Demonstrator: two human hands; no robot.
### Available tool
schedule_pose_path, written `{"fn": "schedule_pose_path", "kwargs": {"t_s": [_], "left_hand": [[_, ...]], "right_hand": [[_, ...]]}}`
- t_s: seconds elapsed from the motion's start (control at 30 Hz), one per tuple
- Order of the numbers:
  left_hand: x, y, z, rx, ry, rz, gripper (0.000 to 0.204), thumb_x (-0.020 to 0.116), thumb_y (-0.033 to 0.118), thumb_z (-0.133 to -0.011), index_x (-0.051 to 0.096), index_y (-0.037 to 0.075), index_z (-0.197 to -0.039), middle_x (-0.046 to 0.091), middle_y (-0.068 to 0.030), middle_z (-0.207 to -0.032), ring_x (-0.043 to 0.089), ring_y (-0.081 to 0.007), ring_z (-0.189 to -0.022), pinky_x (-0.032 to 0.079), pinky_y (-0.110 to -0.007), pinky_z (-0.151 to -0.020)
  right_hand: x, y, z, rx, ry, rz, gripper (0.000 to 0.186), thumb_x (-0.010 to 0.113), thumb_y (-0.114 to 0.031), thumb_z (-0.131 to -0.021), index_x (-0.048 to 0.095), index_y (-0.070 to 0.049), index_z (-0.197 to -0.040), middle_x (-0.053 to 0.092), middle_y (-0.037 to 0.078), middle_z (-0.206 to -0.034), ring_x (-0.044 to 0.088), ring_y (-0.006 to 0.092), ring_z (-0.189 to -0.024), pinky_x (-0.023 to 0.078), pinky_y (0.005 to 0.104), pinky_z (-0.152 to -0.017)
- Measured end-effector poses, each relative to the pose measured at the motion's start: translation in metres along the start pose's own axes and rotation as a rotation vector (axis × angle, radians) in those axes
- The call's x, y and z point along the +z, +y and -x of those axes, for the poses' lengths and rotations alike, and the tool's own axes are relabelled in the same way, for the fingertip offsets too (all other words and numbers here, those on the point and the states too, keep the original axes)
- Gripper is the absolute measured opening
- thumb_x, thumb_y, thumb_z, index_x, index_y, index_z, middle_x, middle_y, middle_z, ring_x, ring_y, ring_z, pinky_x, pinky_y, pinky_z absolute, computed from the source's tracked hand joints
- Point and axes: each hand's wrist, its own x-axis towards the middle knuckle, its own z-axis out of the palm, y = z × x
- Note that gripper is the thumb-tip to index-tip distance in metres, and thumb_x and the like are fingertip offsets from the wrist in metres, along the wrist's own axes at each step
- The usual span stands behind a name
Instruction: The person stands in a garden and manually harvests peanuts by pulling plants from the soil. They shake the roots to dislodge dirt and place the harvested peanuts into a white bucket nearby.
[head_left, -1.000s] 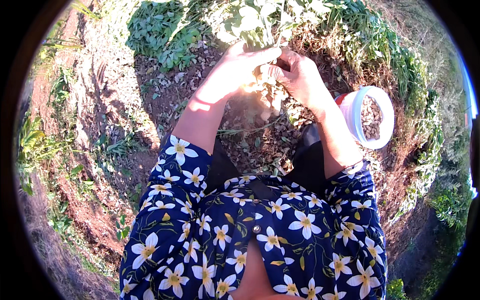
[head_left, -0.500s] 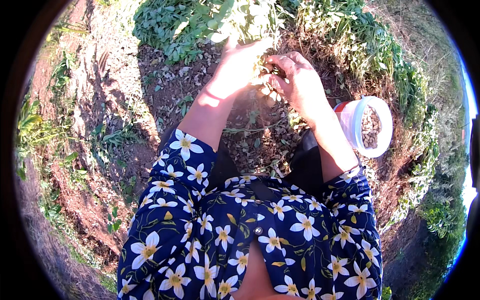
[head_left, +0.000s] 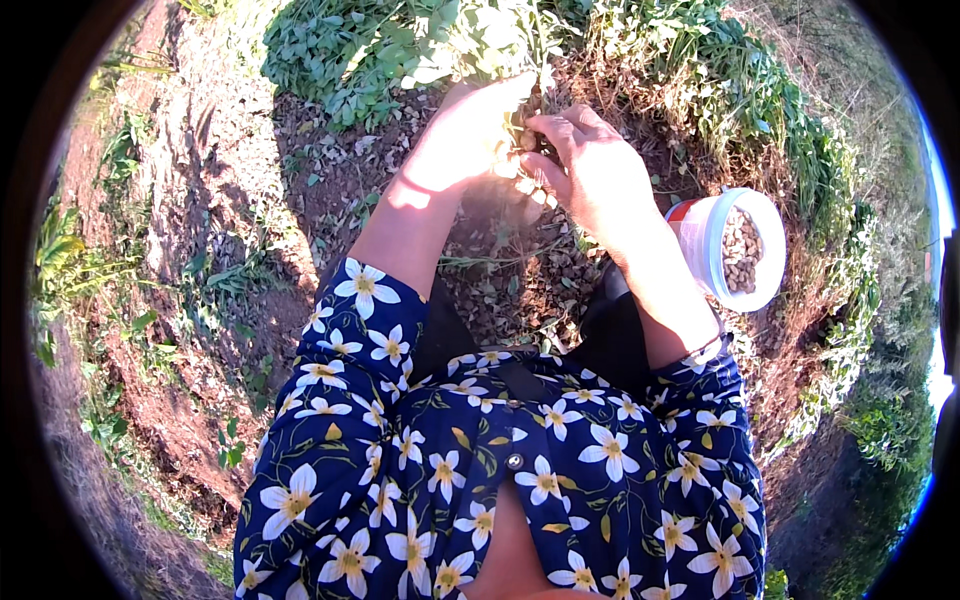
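- Head view, outdoors in strong sun: nearest the lens, a navy shirt [head_left: 585,495] with white flowers covered the person's front, above dark legwear [head_left: 615,325] framing a patch of leaf-strewn soil [head_left: 515,290].
- Just beyond the knees, a leafy plant [head_left: 490,42] was held up, green top pointing away from its holder, with pale, peanut-like pods [head_left: 528,141] clustered between the two hands.
- The left hand [head_left: 470,130], bleached by glare, appeared closed around the plant's stems, though its separate fingers could not be made out.
- The right hand [head_left: 598,172] reached in from the opposite side, thumb and forefinger parted, their tips at the cluster; from where I stood, I could not tell whether they pinched a pod.
- Pods remained on the stems, so work on this plant looked unfinished; glare hid how many hung there.
- Beside the right forearm stood a white bucket [head_left: 706,245] with a red patch, loose pods [head_left: 741,252] gathered inside. A good share of the work, it seemed, was already done.
- Farther off, a heap of green foliage [head_left: 330,60] lay to the left and leafy vines [head_left: 775,115] lined the right. Whether either bore pods was not visible, leaving the remaining amount uncertain.
- Dry grass [head_left: 845,85] edged the plot beyond.
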Motion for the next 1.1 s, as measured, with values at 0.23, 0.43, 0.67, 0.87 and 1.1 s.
{"fn": "schedule_pose_path", "kwargs": {"t_s": [0.23, 0.43, 0.67, 0.87, 1.1], "left_hand": [[-0.002, -0.005, -0.003, 0.191, 0.050, -0.038, 0.070, 0.070, 0.004, -0.077, 0.036, -0.003, -0.138, 0.051, -0.0120, -0.130, 0.051, -0.0174, -0.118, 0.042, -0.032, -0.100], [-0.009, -0.014, -0.004, 0.194, 0.070, -0.208, 0.060, 0.065, 0.005, -0.080, 0.041, -0.003, -0.135, 0.052, -0.0125, -0.130, 0.051, -0.0178, -0.117, 0.041, -0.032, -0.101], [0.010, -0.003, -0.010, 0.252, 0.173, -0.525, 0.041, 0.057, 0.002, -0.080, 0.062, 0.004, -0.120, 0.055, -0.0144, -0.125, 0.053, -0.0227, -0.115, 0.039, -0.033, -0.101], [0.035, 0.002, -0.021, -0.209, 0.628, -0.275, 0.047, 0.055, -0.006, -0.082, 0.048, 0.001, -0.128, 0.063, -0.0101, -0.109, 0.063, -0.0164, -0.089, 0.052, -0.027, -0.080], [0.008, -0.014, -0.008, 0.012, 0.475, -0.536, 0.039, 0.056, -0.005, -0.085, 0.051, 0.001, -0.123, 0.057, -0.0118, -0.120, 0.057, -0.0203, -0.109, 0.050, -0.029, -0.086]], "right_hand": [[0.006, -0.004, 0.000, -0.077, 0.134, 0.053, 0.026, 0.068, -0.014, -0.074, 0.065, -0.008, -0.099, 0.058, 0.009, -0.098, 0.060, 0.0258, -0.095, 0.054, 0.0339, -0.076], [0.008, -0.001, -0.002, -0.020, 0.060, 0.001, 0.022, 0.065, -0.010, -0.075, 0.064, -0.008, -0.097, 0.059, 0.009, -0.099, 0.060, 0.0269, -0.092, 0.053, 0.0346, -0.078], [0.011, 0.003, -0.005, -0.147, 0.091, 0.106, 0.024, 0.069, -0.017, -0.075, 0.063, -0.007, -0.095, 0.062, 0.008, -0.095, 0.060, 0.0262, -0.090, 0.052, 0.0334, -0.076], [0.015, 0.001, -0.005, -0.052, 0.062, 0.038, 0.018, 0.065, -0.015, -0.078, 0.061, -0.007, -0.093, 0.063, 0.010, -0.090, 0.063, 0.0272, -0.080, 0.052, 0.0357, -0.070], [0.026, 0.009, -0.003, -0.102, 0.012, -0.095, 0.018, 0.064, -0.015, -0.080, 0.063, -0.006, -0.095, 0.064, 0.009, -0.094, 0.065, 0.0287, -0.083, 0.054, 0.0376, -0.073]]}}
